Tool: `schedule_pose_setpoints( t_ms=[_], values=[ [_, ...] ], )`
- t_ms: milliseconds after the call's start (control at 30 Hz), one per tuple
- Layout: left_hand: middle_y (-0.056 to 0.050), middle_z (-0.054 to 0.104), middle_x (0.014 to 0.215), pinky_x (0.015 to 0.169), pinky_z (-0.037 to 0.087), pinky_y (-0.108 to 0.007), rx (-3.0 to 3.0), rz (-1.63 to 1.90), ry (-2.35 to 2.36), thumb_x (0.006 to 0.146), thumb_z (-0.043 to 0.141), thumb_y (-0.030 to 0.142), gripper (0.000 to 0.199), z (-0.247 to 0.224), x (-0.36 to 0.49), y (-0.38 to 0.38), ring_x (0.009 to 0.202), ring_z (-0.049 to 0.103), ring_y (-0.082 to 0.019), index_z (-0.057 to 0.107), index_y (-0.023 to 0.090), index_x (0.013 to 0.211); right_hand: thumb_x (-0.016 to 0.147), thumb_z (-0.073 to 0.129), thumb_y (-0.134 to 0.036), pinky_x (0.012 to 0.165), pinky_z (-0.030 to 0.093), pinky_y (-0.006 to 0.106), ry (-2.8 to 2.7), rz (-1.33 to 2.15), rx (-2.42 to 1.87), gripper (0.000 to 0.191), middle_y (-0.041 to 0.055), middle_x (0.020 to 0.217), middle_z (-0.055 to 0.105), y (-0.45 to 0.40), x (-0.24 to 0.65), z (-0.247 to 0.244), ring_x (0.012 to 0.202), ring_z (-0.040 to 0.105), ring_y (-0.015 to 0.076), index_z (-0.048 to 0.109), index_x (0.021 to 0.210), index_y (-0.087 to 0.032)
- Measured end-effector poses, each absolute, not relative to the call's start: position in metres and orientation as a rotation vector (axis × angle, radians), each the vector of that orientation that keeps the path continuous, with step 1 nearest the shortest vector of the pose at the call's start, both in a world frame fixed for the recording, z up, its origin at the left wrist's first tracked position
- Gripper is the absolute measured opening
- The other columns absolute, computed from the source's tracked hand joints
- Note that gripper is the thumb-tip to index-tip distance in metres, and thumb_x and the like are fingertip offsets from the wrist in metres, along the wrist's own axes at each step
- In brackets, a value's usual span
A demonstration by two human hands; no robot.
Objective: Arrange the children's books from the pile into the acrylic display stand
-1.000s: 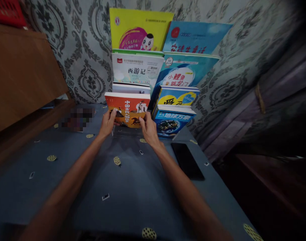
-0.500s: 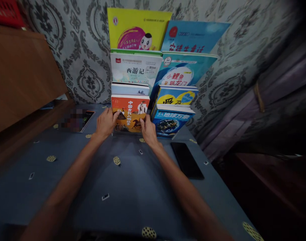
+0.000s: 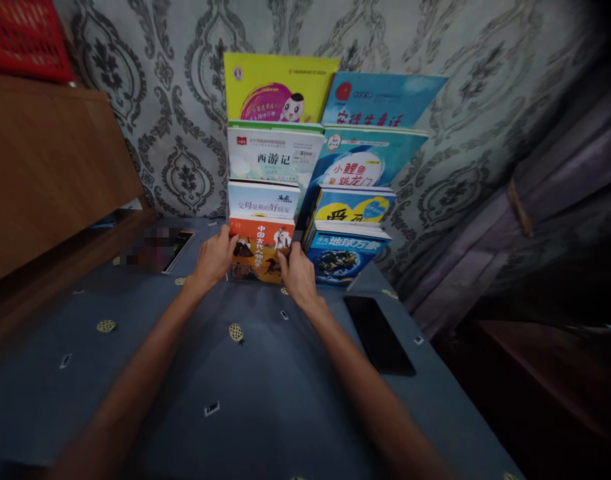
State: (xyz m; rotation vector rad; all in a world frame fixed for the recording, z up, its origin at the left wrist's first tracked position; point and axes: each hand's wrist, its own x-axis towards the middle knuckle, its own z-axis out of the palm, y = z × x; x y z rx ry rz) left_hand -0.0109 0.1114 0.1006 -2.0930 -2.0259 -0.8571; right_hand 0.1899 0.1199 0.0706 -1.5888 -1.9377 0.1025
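An orange book (image 3: 255, 250) with white lettering and painted figures stands upright at the front left of a tiered group of books. My left hand (image 3: 216, 255) grips its left edge, fingers curled behind. At its right edge my right hand (image 3: 299, 272) is closed, thumb on the cover and fingers round the side. Just behind rises a pale blue book (image 3: 263, 199), its title showing above the orange one. To the right of my right hand stands a blue book with a globe on its cover (image 3: 340, 260).
Behind stand a white book (image 3: 273, 157), a yellow book (image 3: 280, 73) and several blue ones. A black phone (image 3: 379, 333) lies at the right of the blue tablecloth (image 3: 185, 387). Further left are a flat booklet (image 3: 178, 252), a wooden cabinet (image 3: 50, 153) and a red basket (image 3: 28, 40).
The orange book has gone lower against the pale blue book behind it, whose title now shows. Both hands have stayed at its sides. The view has tilted up slightly.
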Motion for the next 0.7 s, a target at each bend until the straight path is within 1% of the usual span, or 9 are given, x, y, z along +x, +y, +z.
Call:
schedule_pose_setpoints(
  t_ms=[167,333,500,700],
  values=[
    [-0.016,0.072,0.101,0.076,0.048,-0.032,-2.087,-0.823,-2.026,0.103,0.039,0.033,0.022,0.101,-0.0112,0.1115,0.092,0.071,-0.027,0.053,0.016,0.108,0.101,0.044,-0.025,0.066,0.041,0.03,-1.964,0.087,-1.569,0.013,0.0171,0.104,0.07,0.1199,0.1908,0.0697,0.087,0.068,0.0268,0.049,0.108,-0.015],
    [-0.015,0.072,0.1,0.076,0.048,-0.032,-2.079,-0.882,-2.049,0.102,0.041,0.032,0.022,0.1007,-0.0112,0.1112,0.091,0.071,-0.027,0.054,0.016,0.109,0.1,0.044,-0.025,0.064,0.039,0.029,-1.961,0.092,-1.523,0.011,0.0152,0.101,0.07,0.1229,0.1918,0.0671,0.084,0.067,0.0256,0.049,0.106,-0.017],
    [-0.015,0.073,0.099,0.072,0.047,-0.031,-2.071,-0.814,-2.014,0.103,0.039,0.035,0.026,0.1016,-0.0128,0.1099,0.086,0.071,-0.026,0.056,0.016,0.111,0.1,0.044,-0.026,0.065,0.04,0.029,-1.961,0.132,-1.533,0.013,0.0158,0.1,0.071,0.1226,0.1926,0.0679,0.084,0.068,0.0268,0.049,0.107,-0.016],
    [-0.014,0.074,0.099,0.075,0.046,-0.032,-2.039,-0.725,-2.048,0.103,0.038,0.04,0.031,0.1094,-0.0168,0.1063,0.092,0.071,-0.029,0.059,0.018,0.11,0.098,0.044,-0.028,0.068,0.043,0.031,-1.944,0.123,-1.478,0.016,0.0171,0.101,0.071,0.1239,0.195,0.0674,0.088,0.068,0.0277,0.049,0.108,-0.016]
  ],
)
